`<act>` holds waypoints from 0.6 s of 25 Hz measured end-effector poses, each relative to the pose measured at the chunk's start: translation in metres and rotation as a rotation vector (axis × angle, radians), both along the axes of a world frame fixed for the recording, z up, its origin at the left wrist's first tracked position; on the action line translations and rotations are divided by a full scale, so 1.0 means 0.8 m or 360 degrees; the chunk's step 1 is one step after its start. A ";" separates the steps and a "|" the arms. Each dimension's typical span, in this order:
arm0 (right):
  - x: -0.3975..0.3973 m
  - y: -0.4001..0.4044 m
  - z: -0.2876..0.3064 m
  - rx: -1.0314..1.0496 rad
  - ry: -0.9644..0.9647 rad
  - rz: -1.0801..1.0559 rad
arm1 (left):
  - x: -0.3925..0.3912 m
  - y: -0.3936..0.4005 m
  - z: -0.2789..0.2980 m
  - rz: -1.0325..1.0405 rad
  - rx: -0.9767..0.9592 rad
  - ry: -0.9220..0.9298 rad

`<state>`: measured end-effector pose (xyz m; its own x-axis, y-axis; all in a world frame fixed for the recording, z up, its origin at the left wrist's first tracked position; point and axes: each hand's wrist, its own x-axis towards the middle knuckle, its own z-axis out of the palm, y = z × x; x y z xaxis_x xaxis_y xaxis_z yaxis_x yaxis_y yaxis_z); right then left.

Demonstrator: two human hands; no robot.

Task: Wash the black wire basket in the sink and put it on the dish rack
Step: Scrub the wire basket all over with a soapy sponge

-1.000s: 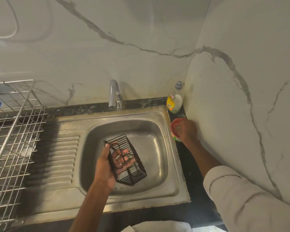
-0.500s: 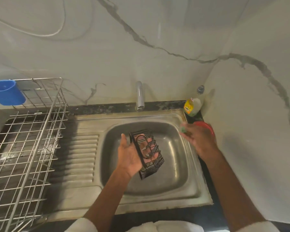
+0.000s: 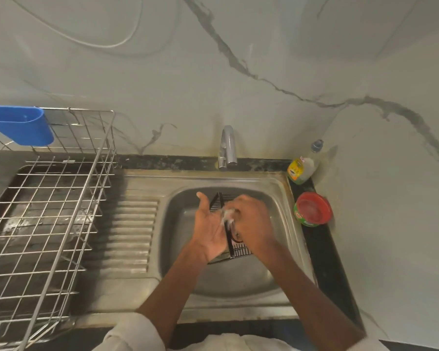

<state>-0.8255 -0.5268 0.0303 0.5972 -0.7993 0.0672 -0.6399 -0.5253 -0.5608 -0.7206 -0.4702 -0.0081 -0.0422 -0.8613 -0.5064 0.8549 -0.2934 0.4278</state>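
Note:
The black wire basket [image 3: 240, 251] is held on edge over the steel sink [image 3: 238, 282], mostly hidden between my two hands. My left hand [image 3: 209, 229] grips its left side, thumb pointing up. My right hand [image 3: 254, 224] presses against its right side, fingers closed on a small pale, soapy scrub pad [image 3: 228, 214] that touches the wires. The dish rack [image 3: 48, 211], made of silver wire, stands to the left of the sink.
The faucet [image 3: 227, 145] stands behind the basin, with no water visibly running. A dish soap bottle [image 3: 302, 168] and a red-lidded soap tub [image 3: 313, 209] sit at the right rim. A blue plastic holder [image 3: 20, 125] hangs on the rack's back left. The ribbed drainboard [image 3: 134, 234] lies between rack and basin.
My right hand came from the red tub at the right over to the basket and now rubs it. My left hand turned the basket more upright. The view shifted left.

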 end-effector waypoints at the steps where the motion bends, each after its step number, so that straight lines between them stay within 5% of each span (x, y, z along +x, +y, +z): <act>1: 0.000 -0.003 0.000 -0.0032 0.0000 -0.0059 | 0.001 0.000 -0.004 -0.0011 -0.0002 -0.0006; 15: 0.021 -0.010 0.007 -0.0077 -0.0153 -0.0205 | 0.003 -0.001 -0.007 0.0063 0.0009 -0.0074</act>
<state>-0.8085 -0.5348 0.0358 0.4787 -0.8633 0.1596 -0.6484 -0.4702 -0.5988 -0.7184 -0.4713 -0.0133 0.0155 -0.8587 -0.5122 0.8453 -0.2623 0.4654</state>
